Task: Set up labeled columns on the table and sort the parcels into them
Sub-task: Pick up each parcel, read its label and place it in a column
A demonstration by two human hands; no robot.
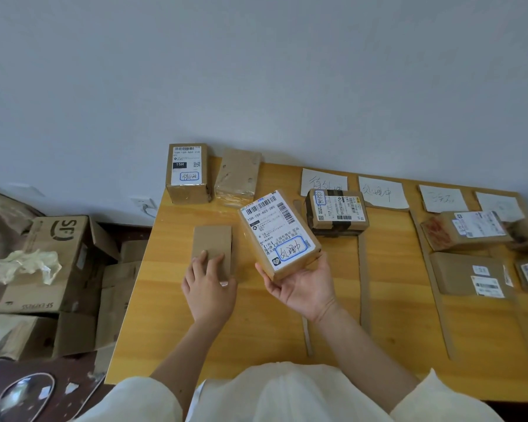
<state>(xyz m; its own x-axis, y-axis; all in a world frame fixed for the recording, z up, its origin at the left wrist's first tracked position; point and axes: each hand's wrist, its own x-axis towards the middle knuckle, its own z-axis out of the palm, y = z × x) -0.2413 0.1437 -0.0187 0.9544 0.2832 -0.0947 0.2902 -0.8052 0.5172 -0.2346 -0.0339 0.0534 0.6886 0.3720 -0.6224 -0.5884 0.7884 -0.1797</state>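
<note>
- My right hand grasps the labelled parcel from beneath, lifted above the wooden table.
- My left hand lies flat, released, on a plain cardboard box.

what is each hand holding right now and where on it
The right hand holds the labeled parcel by its near end, cradled from below. The left hand rests on the plain parcel, not gripping.

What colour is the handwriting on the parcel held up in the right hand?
Blue, inside a blue outline on the parcel; head view.

table: glossy wood | parcels: matt cardboard, paper labels
</note>
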